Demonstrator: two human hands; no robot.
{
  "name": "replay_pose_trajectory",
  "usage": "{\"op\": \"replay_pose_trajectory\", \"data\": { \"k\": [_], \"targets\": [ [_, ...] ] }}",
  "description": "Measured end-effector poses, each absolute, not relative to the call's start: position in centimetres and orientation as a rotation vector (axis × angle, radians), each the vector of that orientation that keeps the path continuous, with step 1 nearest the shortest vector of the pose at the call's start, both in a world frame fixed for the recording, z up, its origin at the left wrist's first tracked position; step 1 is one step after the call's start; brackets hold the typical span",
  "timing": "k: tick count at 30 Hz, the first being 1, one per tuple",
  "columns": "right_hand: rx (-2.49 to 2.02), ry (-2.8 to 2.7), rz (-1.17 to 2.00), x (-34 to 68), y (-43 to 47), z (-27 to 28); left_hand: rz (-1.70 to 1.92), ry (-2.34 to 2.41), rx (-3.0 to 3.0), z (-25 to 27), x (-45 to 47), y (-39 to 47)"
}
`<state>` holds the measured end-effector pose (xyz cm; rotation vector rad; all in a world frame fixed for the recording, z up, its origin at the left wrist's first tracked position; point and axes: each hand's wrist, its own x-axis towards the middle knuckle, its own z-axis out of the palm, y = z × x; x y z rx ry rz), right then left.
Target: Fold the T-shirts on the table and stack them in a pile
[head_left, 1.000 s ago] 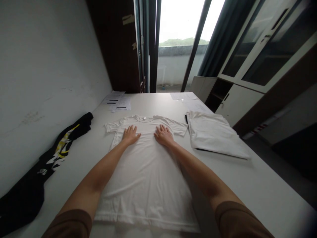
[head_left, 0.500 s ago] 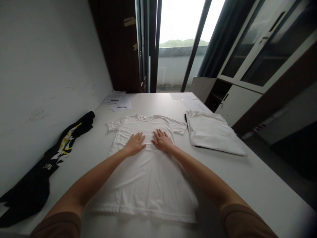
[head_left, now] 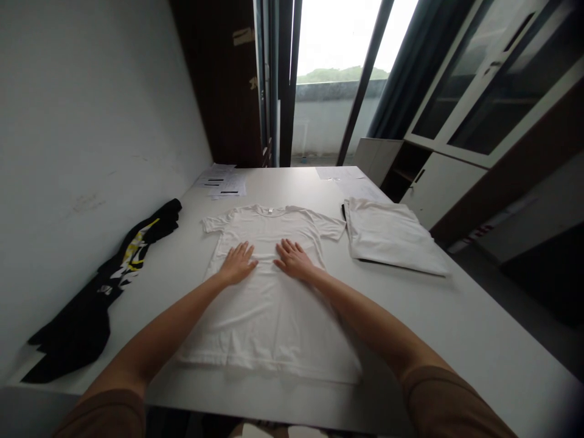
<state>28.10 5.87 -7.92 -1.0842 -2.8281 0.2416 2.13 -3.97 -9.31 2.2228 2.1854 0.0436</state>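
Arms: left arm (head_left: 176, 325) and right arm (head_left: 365, 310) stretch from the near side toward the far side, slanting inward, brown cuffs (head_left: 112, 404) showing at the elbows.
Left hand (head_left: 238, 264): palm down on the white shirt (head_left: 274, 316), left of its middle; fingers straight and slightly spread, thumb toward the right.
Right hand (head_left: 294, 260): palm down on the same shirt, about level with the left hand; fingers straight and a little apart, thumb toward the left.
Between hands: a strip of shirt, creased crosswise.
Shirt: laid out on the white table (head_left: 469, 340), collar (head_left: 270, 212) at the far end, hem (head_left: 274, 365) close to the table's near edge, short sleeves (head_left: 331, 226) out to both sides.
Fabric: plain, lightly wrinkled, with lengthwise ripples toward the hem; the near right corner is blurred.
Right side: a folded white cloth (head_left: 392, 237), just beyond the right sleeve; whether they touch is unclear.
Left side: a black garment (head_left: 75, 328) along the wall (head_left: 91, 121); papers (head_left: 225, 182) lie farther off.
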Motion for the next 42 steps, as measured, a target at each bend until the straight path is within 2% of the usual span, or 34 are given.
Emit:
{"op": "replay_pose_trajectory", "data": {
  "k": [4, 12, 20, 28, 37, 42],
  "targets": [
    [-0.960, -2.853, 0.230, 26.8, 4.0, -8.2, 0.090, 2.059, 2.368, -9.8, 4.4, -4.8],
    [-1.348, -2.750, 0.191, 31.2, 6.7, -7.3, 0.011, 2.433, 2.053, -8.5, -1.2, -6.4],
    [-0.891, -2.852, 0.238, 28.9, 0.1, -7.5, 0.097, 2.067, 2.354, -9.3, 5.4, -8.8],
    [-1.343, -2.743, 0.165, 33.5, 2.6, -7.2, 0.017, 2.378, 2.103, -8.4, -0.4, -12.1],
    [-0.812, -2.921, 0.271, 32.1, -3.8, -6.8, 0.094, 2.009, 2.374, -7.9, 4.8, -14.6],
    [-1.182, -2.809, 0.192, 34.8, -1.8, -6.8, 0.107, 2.203, 2.208, -7.5, 2.1, -15.2]
  ]
}}
